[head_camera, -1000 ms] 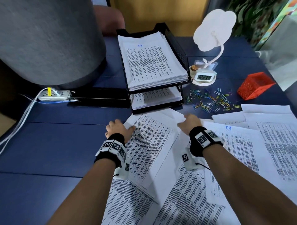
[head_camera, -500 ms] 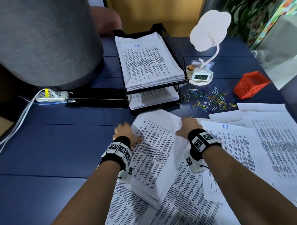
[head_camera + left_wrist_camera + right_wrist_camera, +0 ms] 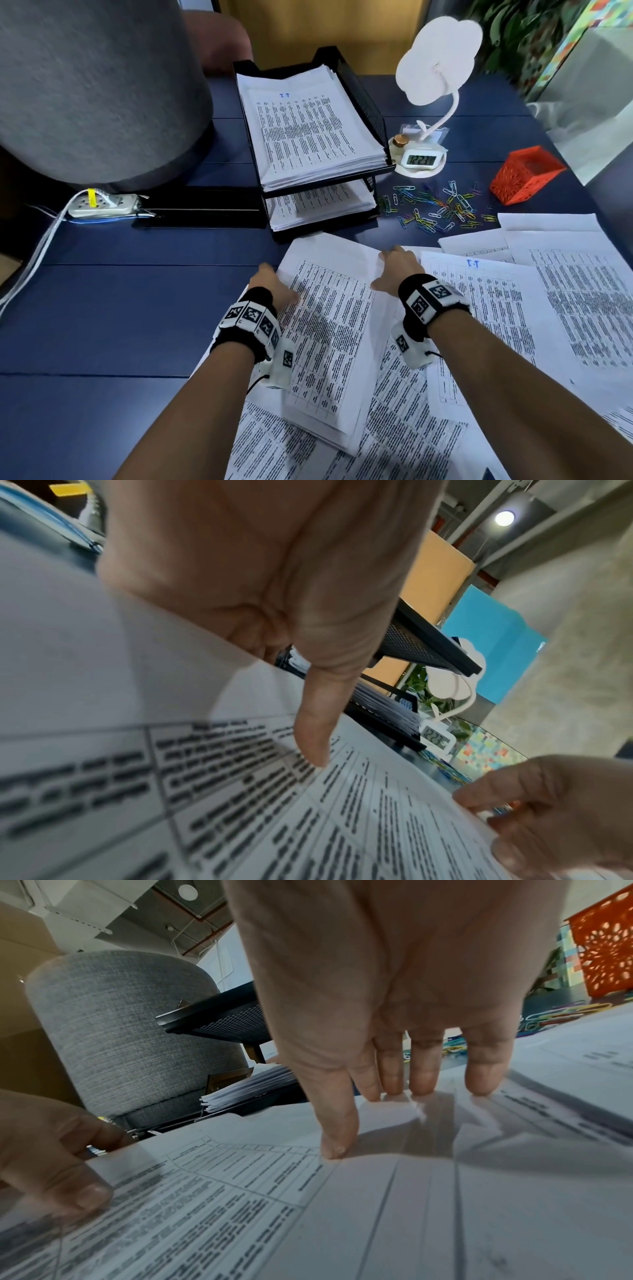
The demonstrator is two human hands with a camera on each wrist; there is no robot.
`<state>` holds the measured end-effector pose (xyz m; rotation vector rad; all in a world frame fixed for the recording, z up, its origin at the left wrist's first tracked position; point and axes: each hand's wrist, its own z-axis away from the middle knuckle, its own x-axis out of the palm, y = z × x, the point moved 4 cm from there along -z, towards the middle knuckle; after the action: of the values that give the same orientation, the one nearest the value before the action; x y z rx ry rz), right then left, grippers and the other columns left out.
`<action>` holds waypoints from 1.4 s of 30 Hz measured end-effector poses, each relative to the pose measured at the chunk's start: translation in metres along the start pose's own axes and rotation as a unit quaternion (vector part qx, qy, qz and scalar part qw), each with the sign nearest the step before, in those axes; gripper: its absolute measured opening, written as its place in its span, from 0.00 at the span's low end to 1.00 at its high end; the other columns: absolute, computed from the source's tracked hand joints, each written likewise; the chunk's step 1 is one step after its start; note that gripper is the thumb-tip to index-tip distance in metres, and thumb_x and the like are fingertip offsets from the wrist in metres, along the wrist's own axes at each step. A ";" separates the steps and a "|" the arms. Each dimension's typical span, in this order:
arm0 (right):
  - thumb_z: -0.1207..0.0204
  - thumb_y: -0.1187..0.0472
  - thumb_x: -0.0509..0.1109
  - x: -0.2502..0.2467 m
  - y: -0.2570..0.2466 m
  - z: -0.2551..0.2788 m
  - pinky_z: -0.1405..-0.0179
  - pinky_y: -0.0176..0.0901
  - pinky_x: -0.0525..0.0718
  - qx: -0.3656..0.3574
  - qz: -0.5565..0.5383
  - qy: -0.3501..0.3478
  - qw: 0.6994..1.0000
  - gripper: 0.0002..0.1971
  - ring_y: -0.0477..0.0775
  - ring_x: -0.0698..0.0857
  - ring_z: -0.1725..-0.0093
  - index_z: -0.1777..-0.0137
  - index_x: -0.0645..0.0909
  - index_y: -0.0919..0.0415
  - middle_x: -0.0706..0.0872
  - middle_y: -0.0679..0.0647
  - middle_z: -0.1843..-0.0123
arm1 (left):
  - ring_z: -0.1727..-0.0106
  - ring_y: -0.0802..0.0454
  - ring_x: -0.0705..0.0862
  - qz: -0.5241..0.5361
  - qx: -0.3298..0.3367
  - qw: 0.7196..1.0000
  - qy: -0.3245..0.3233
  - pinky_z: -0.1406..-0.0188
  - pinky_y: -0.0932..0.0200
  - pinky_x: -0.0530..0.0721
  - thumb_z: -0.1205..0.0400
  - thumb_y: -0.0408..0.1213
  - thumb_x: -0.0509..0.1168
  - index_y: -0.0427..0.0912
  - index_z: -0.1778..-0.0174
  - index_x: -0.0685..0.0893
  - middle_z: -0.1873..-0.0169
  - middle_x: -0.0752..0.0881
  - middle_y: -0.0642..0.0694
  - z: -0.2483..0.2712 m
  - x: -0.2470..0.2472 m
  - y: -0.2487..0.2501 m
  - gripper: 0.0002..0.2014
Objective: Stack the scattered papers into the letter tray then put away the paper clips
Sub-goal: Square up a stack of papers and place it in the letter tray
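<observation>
The blue table (image 3: 113, 301) carries everything. Scattered papers (image 3: 565, 301) cover it from 3 to 6 o'clock. At 12 o'clock stands the black letter tray (image 3: 363, 102), two tiers, both already loaded. At 2 o'clock lie the paper clips (image 3: 435, 209), loose, with an orange mesh cup (image 3: 524, 174) tipped on its side just beyond them.

Centre frame, a gathered sheaf (image 3: 329, 329) sits between the hands. The left hand (image 3: 274, 287) grips its left edge: thumb on the printed face, fingers hidden beneath, so a pinch as far as the left wrist view shows. The right hand (image 3: 397, 270) is spread, straight fingertips (image 3: 421, 1085) and thumb pressing down on the sheaf's right edge.

The step in hand looks like squaring and lifting this sheaf. To do it well, I'd push both long edges inward until the sheets align, then curl the right fingers under before lifting. The lower sheets are fanned at 6 o'clock; lift too early and they will likely slide out.
</observation>
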<state>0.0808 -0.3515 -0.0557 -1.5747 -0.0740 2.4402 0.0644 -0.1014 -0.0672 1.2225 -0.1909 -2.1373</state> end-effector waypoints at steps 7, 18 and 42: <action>0.29 0.50 0.75 0.003 -0.001 0.009 0.35 0.53 0.78 -0.016 0.023 -0.010 1.000 0.29 0.62 0.72 0.31 0.30 0.73 0.60 0.72 0.60 0.32 | 0.44 0.43 0.82 -0.101 0.041 0.994 -0.002 0.44 0.52 0.83 0.30 0.41 0.74 0.38 0.44 0.80 0.46 0.84 0.41 0.013 0.008 0.006 0.21; 0.27 0.57 0.75 -0.003 0.011 0.025 0.27 0.46 0.70 0.002 -0.128 -0.008 0.992 0.35 0.59 0.71 0.25 0.22 0.67 0.64 0.72 0.60 0.24 | 0.54 0.45 0.84 0.053 0.072 0.996 -0.026 0.55 0.58 0.81 0.24 0.40 0.73 0.40 0.53 0.81 0.55 0.86 0.43 0.030 0.012 -0.011 0.10; 0.19 0.68 0.63 -0.083 -0.041 0.110 0.47 0.37 0.81 -0.141 -0.567 0.212 0.783 0.07 0.43 0.83 0.52 0.49 0.75 0.54 0.86 0.48 0.51 | 0.57 0.61 0.81 0.386 0.332 0.817 0.271 0.52 0.64 0.81 0.14 0.34 0.60 0.44 0.52 0.73 0.58 0.80 0.54 0.128 -0.090 0.035 0.02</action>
<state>0.0207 -0.3206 0.0712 -1.4569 -1.0116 1.1355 0.0081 -0.0978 0.0831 1.6926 -1.0434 -0.9629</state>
